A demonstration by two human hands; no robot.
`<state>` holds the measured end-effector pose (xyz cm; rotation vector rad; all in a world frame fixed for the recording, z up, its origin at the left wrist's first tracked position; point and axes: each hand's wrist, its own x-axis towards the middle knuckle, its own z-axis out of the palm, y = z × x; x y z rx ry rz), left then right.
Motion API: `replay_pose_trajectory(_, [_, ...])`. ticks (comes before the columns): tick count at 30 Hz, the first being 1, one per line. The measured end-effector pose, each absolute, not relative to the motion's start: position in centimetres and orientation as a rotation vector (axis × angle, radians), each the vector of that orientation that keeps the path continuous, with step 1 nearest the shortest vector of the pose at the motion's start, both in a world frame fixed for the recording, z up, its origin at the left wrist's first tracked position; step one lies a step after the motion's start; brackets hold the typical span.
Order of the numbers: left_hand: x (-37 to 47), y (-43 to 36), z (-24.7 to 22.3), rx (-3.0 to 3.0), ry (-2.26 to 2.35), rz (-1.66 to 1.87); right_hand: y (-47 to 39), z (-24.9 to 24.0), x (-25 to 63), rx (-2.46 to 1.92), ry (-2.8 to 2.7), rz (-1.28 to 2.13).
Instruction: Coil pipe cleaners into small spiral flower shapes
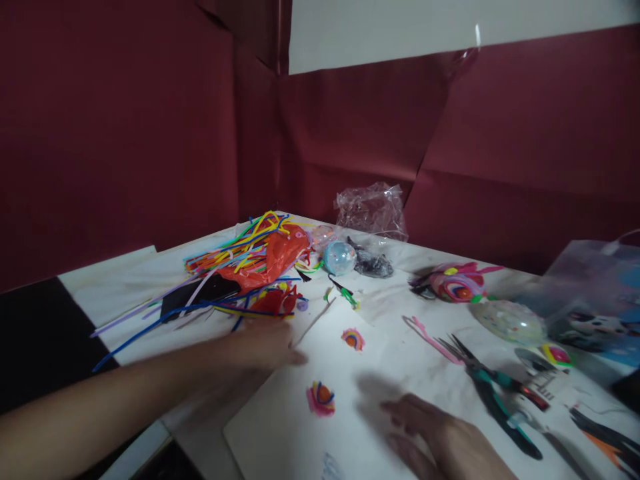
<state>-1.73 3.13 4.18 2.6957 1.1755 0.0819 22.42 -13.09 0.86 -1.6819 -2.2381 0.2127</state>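
Observation:
My left hand (267,343) reaches over the left edge of a white sheet (280,407), beside a bundle of red and yellow pieces (277,300) and long blue pipe cleaners (145,333). Motion blurs it; the thumb stands out, but the other fingers are unclear. Over the sheet's right side is my right hand (435,430), fingers loosely bent and apart, holding nothing. Between the hands lie two small rainbow-coloured coiled pieces, a lower one (321,399) and an upper one (353,339), each with an orange centre.
A pile of colourful pipe cleaners (245,243) with red plastic (280,257) lies at the back left. Clear balls (340,258), a crumpled clear bag (373,210) and a pink coiled piece (457,283) stand behind. Green-handled pliers (493,393) and orange-black handles (605,440) are at right.

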Motion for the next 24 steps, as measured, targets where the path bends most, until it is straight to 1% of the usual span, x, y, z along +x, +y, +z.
replay_pose_trajectory(2, [-2.6, 1.9, 3.3, 2.681, 1.116, 0.009, -11.3, 1.6, 23.1, -1.737, -2.186, 0.102])
replay_pose_trajectory(6, [-2.3, 1.6, 2.6, 2.691, 1.048, 0.022, -8.4, 1.9, 23.7, -1.799, -2.081, -0.026])
replay_pose_trajectory(10, [-0.2, 4.2, 4.0, 2.762, 0.877, 0.031, -7.3, 2.4, 23.4, -1.794, -2.075, -0.158])
replay_pose_trajectory(15, [3.5, 7.1, 5.2, 2.913, 0.536, -0.1, -7.3, 2.5, 24.0, -1.874, -2.158, -0.335])
replay_pose_trajectory(19, [6.1, 7.2, 4.5, 3.056, 0.306, -0.157, -7.3, 1.5, 25.3, -2.126, -2.19, -0.36])
replay_pose_trajectory(24, [7.6, 6.7, 3.2, 3.152, 0.173, -0.061, -8.4, 0.6, 24.7, -2.315, -2.294, -0.262])
